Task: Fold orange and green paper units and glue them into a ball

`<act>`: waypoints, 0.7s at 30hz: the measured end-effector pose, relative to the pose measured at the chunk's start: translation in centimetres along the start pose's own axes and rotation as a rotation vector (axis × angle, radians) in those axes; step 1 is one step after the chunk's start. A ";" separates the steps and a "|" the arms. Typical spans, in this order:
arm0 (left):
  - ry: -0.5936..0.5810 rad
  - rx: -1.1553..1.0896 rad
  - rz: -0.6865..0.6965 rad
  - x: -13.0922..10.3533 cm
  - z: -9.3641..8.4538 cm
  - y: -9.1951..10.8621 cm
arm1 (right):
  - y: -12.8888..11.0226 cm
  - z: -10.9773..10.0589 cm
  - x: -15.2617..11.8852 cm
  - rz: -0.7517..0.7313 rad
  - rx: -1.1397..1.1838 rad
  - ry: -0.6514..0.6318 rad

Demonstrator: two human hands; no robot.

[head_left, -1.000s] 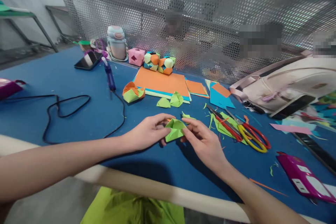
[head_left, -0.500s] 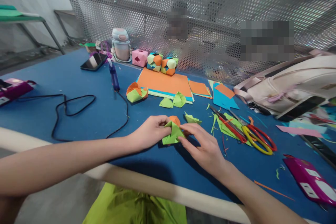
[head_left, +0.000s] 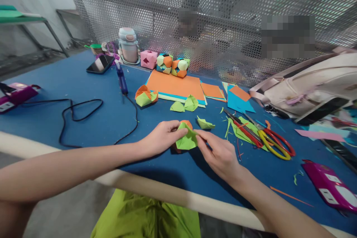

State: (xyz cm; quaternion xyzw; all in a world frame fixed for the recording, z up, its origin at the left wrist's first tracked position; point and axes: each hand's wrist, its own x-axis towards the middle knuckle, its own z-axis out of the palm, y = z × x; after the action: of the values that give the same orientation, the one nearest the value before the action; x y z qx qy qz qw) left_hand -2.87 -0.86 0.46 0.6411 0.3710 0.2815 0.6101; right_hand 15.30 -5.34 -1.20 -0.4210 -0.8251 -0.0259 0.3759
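Blue corded tool (head_left: 121, 80) on the table (head_left: 150, 119) | left hand (head_left: 158, 137) — thumb and fingers pinched on folded green-and-orange paper (head_left: 187, 140), held between both hands | right hand (head_left: 220, 152) — fingertips nipping its right edge | scissors (head_left: 262, 134), yellow-and-red handled, farther right

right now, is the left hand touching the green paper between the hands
Touching: the head view shows the left hand with its thumb laid on the green paper.
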 end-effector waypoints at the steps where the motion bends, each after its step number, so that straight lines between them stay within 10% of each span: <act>1: 0.002 0.008 0.017 0.0 0.1 0.0 | -0.1 -0.1 0.1 0.037 0.004 0.014; 10: -0.013 -0.016 0.033 0.1 0.5 -0.2 | -0.6 -0.7 1.4 0.596 0.473 -0.010; 21: 0.155 0.033 0.052 0.0 0.8 0.4 | -0.4 0.1 1.6 0.735 0.673 -0.216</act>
State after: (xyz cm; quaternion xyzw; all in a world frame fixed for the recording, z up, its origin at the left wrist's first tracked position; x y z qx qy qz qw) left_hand -2.16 -1.26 0.78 0.6367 0.4048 0.3398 0.5615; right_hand 14.38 -4.50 -0.12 -0.5392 -0.6194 0.4188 0.3875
